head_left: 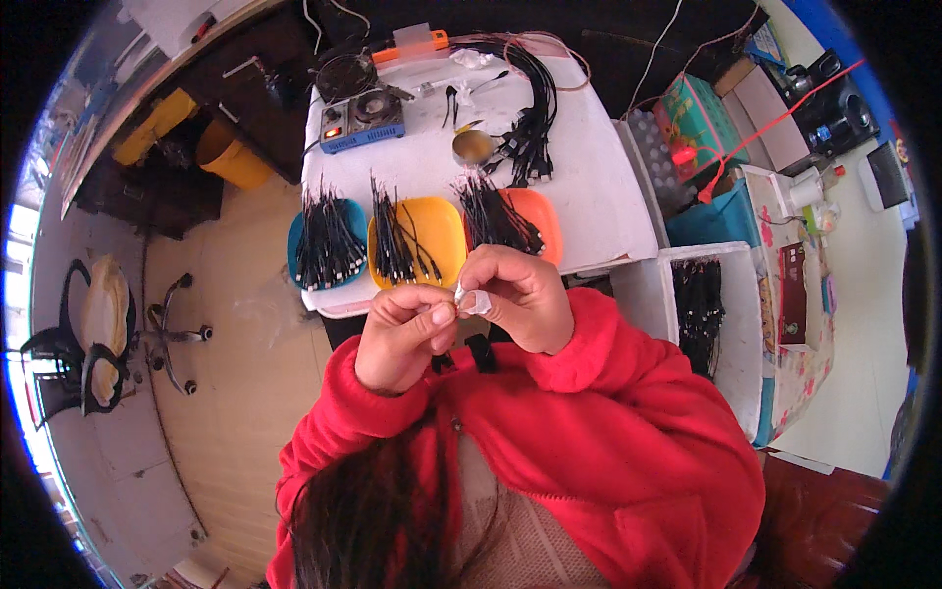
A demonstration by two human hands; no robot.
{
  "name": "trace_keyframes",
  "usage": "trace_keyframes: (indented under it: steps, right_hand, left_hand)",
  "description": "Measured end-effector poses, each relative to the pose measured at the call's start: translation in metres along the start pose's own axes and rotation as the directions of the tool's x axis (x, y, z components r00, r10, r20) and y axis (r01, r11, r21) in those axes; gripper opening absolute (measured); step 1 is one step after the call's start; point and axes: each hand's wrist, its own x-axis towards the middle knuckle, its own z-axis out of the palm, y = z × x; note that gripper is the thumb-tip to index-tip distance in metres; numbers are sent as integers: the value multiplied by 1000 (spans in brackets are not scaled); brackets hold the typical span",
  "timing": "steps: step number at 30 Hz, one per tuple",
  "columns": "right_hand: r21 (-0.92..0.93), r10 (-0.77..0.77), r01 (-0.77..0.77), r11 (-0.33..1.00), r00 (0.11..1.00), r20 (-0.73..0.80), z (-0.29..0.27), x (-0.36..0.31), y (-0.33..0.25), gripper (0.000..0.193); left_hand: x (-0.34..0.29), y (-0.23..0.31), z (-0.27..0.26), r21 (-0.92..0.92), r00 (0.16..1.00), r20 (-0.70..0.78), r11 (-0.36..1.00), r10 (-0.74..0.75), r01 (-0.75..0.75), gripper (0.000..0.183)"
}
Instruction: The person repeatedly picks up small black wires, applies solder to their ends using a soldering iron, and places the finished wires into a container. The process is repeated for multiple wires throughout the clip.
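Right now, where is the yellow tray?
In the head view the yellow tray sits at the table's near edge, between the blue tray on its left and the orange tray on its right.

Both hands, left hand [404, 334] and right hand [525, 294], pinch a small white piece [473, 301].

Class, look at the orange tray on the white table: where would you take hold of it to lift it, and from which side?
Probably grip the orange tray by its bare right rim, coming from the right. Black cables cover its left and middle, the yellow tray seems to sit close against its left edge, and both hands hover before its near edge.
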Motion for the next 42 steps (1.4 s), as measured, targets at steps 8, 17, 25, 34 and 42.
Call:
trace_keyframes:
  steps: [8, 17, 25, 34, 42]
  right_hand:
    - [6, -9, 10, 1000, 973, -232, -61, 16, 21, 17]
    - [-123, 104, -149, 981, 945, -311, -101, 9, 60, 13]
    - [-159, 55, -90, 983, 976, -209, -111, 16, 61, 7]
    - [-127, 80, -108, 986, 975, -207, -113, 18, 67, 9]
    - [-122, 132, -161, 979, 968, -212, -110, 12, 60, 10]
  left_hand:
    - [73, 58, 21, 727, 977, -111, 685, 183, -46, 13]
    - [231, 17, -61, 863, 902, 392, -414, 183, -291, 9]
    - [261, -9, -92, 881, 938, 312, -417, 153, -225, 12]
    - [270, -18, -96, 844, 943, 321, -478, 86, -244, 6]
    - [265, -7, -85, 910, 925, 301, -361, 231, -206, 9]
